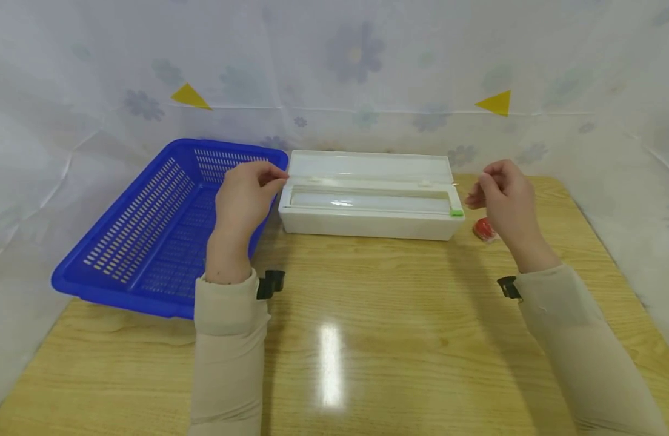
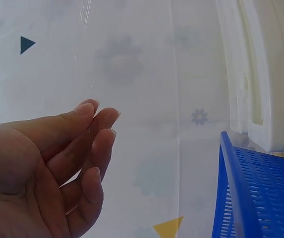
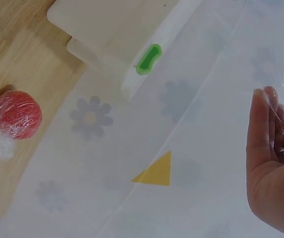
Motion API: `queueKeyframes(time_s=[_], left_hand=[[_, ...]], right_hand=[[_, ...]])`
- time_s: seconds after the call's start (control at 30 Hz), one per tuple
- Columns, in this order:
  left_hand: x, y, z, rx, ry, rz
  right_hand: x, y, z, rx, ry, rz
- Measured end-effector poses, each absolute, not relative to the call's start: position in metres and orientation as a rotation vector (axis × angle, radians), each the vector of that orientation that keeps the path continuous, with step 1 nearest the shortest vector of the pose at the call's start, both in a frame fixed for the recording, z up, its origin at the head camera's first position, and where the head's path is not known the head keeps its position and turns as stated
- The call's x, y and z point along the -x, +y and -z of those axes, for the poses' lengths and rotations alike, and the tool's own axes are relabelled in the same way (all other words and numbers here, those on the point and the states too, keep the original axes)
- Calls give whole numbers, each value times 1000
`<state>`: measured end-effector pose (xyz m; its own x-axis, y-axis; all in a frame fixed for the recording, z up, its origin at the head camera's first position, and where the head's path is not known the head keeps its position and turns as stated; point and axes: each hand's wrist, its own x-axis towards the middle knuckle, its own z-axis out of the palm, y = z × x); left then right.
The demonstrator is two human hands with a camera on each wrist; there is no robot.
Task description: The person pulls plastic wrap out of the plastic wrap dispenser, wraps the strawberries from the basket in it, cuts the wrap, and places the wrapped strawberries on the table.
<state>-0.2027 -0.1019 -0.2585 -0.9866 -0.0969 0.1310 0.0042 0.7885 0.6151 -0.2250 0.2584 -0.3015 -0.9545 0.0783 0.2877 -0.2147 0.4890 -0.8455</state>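
Between finger and thumb, my left hand (image 1: 242,194) pinches the edge of a clear sheet of cling film, which shows as faint shiny lines above the fingertips in the left wrist view. My right hand (image 1: 511,203) pinches the film's other side; creased cling film (image 3: 279,116) runs over its fingers in the right wrist view. Both hands are raised, one at each end of a white cling film dispenser (image 1: 367,225). Its lid (image 1: 367,165) is tipped back, and a roll (image 1: 367,201) lies inside. A green slide cutter (image 1: 457,212) sits at its right front corner.
To the left stands a blue slotted basket (image 1: 171,310), partly behind my left forearm. A round red item (image 3: 19,114) wrapped in clear film lies on the wooden table (image 1: 400,339), right of the dispenser. A flower-patterned sheet (image 1: 356,72) hangs behind.
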Motion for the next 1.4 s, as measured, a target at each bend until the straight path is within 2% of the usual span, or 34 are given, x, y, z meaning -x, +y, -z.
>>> queueKeyframes(time_s=[0.9,1.4], left_hand=[[154,-106,237,36,-2775,937],[123,-121,236,240,-2887,824]], right_hand=[[185,268,287,-209,-2405,-1416],[153,280,284,-524,-2384,-1466]])
